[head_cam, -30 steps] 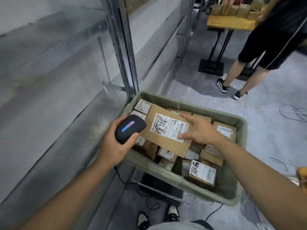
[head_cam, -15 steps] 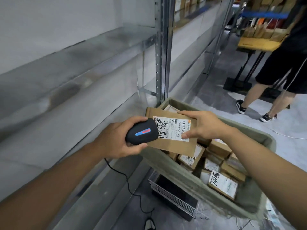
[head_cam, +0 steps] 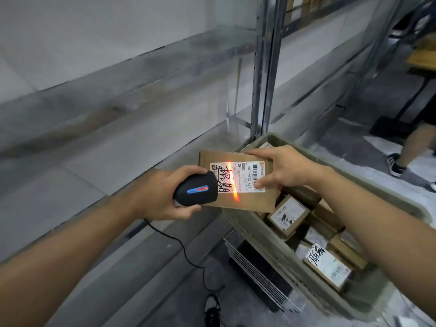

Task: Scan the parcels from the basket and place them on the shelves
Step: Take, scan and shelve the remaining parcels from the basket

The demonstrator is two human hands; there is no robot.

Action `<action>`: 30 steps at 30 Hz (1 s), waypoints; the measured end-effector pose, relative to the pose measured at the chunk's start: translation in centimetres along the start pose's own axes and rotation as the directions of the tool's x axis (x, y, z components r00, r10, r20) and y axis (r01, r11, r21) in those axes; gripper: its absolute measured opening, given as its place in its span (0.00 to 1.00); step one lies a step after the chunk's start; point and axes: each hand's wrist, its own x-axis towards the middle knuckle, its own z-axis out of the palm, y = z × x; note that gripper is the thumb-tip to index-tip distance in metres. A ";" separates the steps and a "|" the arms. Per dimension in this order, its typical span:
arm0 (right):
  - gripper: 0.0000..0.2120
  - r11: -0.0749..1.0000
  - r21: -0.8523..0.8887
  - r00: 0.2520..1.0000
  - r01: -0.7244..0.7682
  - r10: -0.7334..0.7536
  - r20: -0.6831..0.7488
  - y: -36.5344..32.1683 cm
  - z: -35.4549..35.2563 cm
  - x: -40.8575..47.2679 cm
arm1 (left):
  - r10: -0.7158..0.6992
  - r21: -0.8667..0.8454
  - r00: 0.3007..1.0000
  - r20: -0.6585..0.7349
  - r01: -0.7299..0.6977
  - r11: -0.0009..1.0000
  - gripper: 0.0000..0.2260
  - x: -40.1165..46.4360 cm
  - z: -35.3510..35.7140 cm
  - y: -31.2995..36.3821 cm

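Observation:
My right hand (head_cam: 282, 169) grips a flat brown cardboard parcel (head_cam: 250, 199) by its right end, held over the near-left corner of the olive basket (head_cam: 250, 228). Its white label (head_cam: 245, 172) faces up. My left hand (head_cam: 162, 194) holds a black corded scanner (head_cam: 195, 192) at the parcel's left edge. A bright orange scan line crosses the label and the cardboard below it. Several more labelled parcels (head_cam: 289, 214) lie in the basket. Grey metal shelves (head_cam: 132, 74) run along the left.
A steel shelf upright (head_cam: 263, 74) stands just behind the basket. The scanner's black cable (head_cam: 186, 253) hangs to the floor. A wire rack (head_cam: 259, 274) sits under the basket. Another person's legs and shoe (head_cam: 396, 165) are at the far right, beside a yellow table (head_cam: 422, 59).
The parcel has come up and left, off the basket's contents toward the shelf side. The scanner followed at its left edge, and an orange scan line now lights the label.

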 end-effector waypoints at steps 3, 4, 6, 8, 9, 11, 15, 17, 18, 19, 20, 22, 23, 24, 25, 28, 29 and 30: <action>0.43 0.999 -0.004 0.999 0.051 -0.051 0.014 -1.0 0.2 0.4 | -0.025 0.060 1.000 -0.016 0.025 0.998 0.33 -1.4 -0.9 0.9; 0.43 0.998 0.002 0.997 0.069 -0.069 0.019 -1.3 0.2 0.6 | -0.033 0.070 0.999 -0.019 0.034 0.997 0.33 -1.8 -1.2 1.1; 0.44 0.995 0.022 0.995 0.093 -0.094 0.034 -1.9 0.4 1.0 | -0.054 0.087 0.998 -0.023 0.056 0.995 0.33 -2.6 -1.8 1.3; 0.44 0.993 0.038 0.992 0.110 -0.112 0.050 -2.4 0.7 1.4 | -0.071 0.110 0.997 -0.029 0.073 0.991 0.34 -3.4 -2.3 1.4; 0.44 0.992 0.044 0.991 0.118 -0.121 0.056 -2.5 0.8 1.6 | -0.072 0.122 0.997 -0.035 0.075 0.990 0.34 -3.7 -2.6 1.4; 0.44 0.989 0.044 0.988 0.139 -0.142 0.054 -2.8 1.1 2.0 | -0.080 0.131 0.995 -0.052 0.086 0.988 0.33 -4.4 -3.0 1.5; 0.43 0.986 0.058 0.987 0.154 -0.156 0.040 -3.4 1.8 2.5 | -0.180 0.027 0.976 -0.119 0.185 0.982 0.34 -6.3 -3.4 1.5; 0.43 0.984 0.072 0.986 0.165 -0.167 0.025 -3.8 2.3 2.9 | -0.248 -0.012 0.949 -0.196 0.250 0.968 0.34 -7.7 -3.3 1.8; 0.43 0.982 0.083 0.985 0.169 -0.172 0.019 -4.1 2.6 3.1 | -0.291 -0.038 0.927 -0.237 0.291 0.956 0.34 -8.5 -3.2 1.9; 0.43 0.980 0.097 0.984 0.173 -0.175 0.013 -4.3 3.0 3.4 | -0.342 -0.083 0.900 -0.271 0.332 0.940 0.34 -9.3 -3.1 2.1; 0.42 0.978 0.115 0.984 0.175 -0.177 0.007 -4.7 3.5 3.7 | -0.393 -0.138 0.870 -0.297 0.368 0.919 0.33 -10.3 -2.9 2.3; 0.42 0.970 0.175 0.985 0.171 -0.173 -0.001 -5.6 4.8 4.1 | -0.475 -0.231 0.814 -0.333 0.418 0.878 0.32 -12.3 -2.6 2.7; 0.43 0.963 0.207 0.985 0.171 -0.174 -0.003 -6.1 5.5 4.4 | -0.506 -0.261 0.788 -0.350 0.437 0.861 0.31 -13.2 -2.5 3.0; 0.43 0.956 0.234 0.984 0.174 -0.178 -0.005 -6.6 6.2 4.6 | -0.531 -0.283 0.765 -0.365 0.453 0.846 0.30 -14.0 -2.5 3.3; 0.44 0.950 0.255 0.983 0.180 -0.184 -0.006 -7.1 6.8 4.8 | -0.551 -0.301 0.744 -0.378 0.464 0.833 0.30 -14.9 -2.5 3.7; 0.44 0.927 0.323 0.981 0.189 -0.196 -0.012 -9.1 8.6 5.0 | -0.611 -0.351 0.669 -0.423 0.501 0.791 0.29 -17.4 -2.8 4.5; 0.45 0.919 0.344 0.980 0.192 -0.198 -0.017 -9.7 9.1 5.0 | -0.633 -0.364 0.634 -0.444 0.517 0.774 0.29 -18.3 -2.9 4.8; 0.45 0.911 0.364 0.980 0.193 -0.199 -0.019 -10.3 9.7 5.1 | -0.654 -0.378 0.594 -0.469 0.534 0.756 0.28 -19.3 -3.1 5.1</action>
